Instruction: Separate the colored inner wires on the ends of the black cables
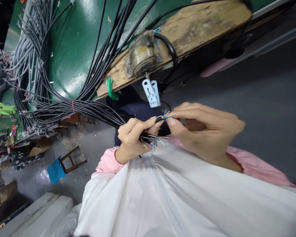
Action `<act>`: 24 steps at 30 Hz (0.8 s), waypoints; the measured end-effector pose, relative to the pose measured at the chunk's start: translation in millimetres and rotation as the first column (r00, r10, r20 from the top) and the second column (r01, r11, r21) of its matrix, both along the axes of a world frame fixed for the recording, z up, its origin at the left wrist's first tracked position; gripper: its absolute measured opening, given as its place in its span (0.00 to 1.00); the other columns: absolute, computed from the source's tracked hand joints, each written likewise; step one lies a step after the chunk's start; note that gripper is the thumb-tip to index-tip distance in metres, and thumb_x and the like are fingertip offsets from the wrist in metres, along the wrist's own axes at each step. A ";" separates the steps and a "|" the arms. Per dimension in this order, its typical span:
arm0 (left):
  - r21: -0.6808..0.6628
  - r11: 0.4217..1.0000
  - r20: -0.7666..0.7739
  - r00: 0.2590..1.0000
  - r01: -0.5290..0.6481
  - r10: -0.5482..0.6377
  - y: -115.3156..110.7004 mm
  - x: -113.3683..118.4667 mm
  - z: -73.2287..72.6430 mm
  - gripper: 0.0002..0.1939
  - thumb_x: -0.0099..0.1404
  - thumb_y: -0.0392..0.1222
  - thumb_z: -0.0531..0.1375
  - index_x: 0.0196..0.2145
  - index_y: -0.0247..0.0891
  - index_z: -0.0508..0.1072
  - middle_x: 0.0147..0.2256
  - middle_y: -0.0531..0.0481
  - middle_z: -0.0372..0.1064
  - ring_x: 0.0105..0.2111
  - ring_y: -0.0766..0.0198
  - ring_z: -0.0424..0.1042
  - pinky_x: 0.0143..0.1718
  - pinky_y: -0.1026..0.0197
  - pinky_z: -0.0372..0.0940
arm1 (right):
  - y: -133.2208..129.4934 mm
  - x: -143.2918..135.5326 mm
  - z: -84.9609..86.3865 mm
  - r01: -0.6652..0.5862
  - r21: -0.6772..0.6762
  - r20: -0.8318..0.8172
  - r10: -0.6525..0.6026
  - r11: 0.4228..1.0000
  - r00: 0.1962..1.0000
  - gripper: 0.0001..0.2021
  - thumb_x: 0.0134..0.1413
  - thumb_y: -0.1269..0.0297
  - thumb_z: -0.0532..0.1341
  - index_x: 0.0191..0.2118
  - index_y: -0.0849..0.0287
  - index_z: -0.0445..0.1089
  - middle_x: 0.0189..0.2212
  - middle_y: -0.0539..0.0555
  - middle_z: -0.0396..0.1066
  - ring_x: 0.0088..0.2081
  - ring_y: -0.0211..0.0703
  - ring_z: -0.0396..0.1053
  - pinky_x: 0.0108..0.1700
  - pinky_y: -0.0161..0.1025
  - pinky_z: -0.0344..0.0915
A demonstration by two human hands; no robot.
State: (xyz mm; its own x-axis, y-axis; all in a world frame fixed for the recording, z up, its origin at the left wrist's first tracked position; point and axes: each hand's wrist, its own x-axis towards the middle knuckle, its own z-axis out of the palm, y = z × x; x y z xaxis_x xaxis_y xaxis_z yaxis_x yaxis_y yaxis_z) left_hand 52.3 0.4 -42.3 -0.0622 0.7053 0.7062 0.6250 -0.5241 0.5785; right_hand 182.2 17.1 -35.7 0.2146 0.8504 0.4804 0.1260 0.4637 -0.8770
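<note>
We find the left hand (133,134) closed around black multicore cables (96,110); the right hand (208,131), pinched nearly closed, grips one cable's coloured cores (170,115).

- Cables (98,111), bundled: black plastic sheathing, smooth, low sheen
- Wires (170,116): coloured plastic covering
- Table (69,59), far: smooth, glossy green top
- Board (199,24), far: wood, stained, worn
- Peg (151,93): pale-blue plastic, smooth
- Apron (133,200), near: white cloth, faint sheen
- Sleeves (110,161): pink cloth, matt

cables (96,110): black | clothespin (152,96): light blue | tabletop (69,56): green | sleeves (110,161): pink
</note>
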 end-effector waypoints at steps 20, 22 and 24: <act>-0.370 0.858 0.117 0.933 0.358 -0.339 -0.9 -29.0 25.1 0.17 0.71 0.51 0.64 0.52 0.39 0.78 0.38 0.49 0.82 0.27 0.69 0.78 0.32 0.67 0.74 | -2.7 15.9 8.1 -0.258 -0.131 0.056 0.267 0.957 0.962 0.10 0.61 0.74 0.64 0.32 0.50 0.74 0.29 0.50 0.76 0.30 0.41 0.74 0.31 0.40 0.72; -0.430 0.805 0.120 0.910 0.407 -0.396 -1.7 -34.5 33.5 0.18 0.73 0.50 0.61 0.55 0.39 0.76 0.36 0.50 0.82 0.27 0.69 0.79 0.32 0.67 0.74 | -2.5 15.3 7.9 -0.307 -0.101 0.070 0.315 0.946 0.947 0.10 0.62 0.74 0.63 0.34 0.50 0.74 0.29 0.50 0.76 0.31 0.41 0.74 0.31 0.40 0.72; -0.462 0.781 0.083 0.897 0.420 -0.433 -1.9 -38.5 37.7 0.18 0.74 0.49 0.60 0.55 0.38 0.77 0.32 0.50 0.80 0.28 0.66 0.79 0.32 0.65 0.73 | -1.9 13.4 6.2 -0.372 -0.079 0.060 0.377 0.925 0.924 0.10 0.62 0.74 0.63 0.35 0.50 0.74 0.30 0.50 0.76 0.31 0.41 0.75 0.32 0.40 0.73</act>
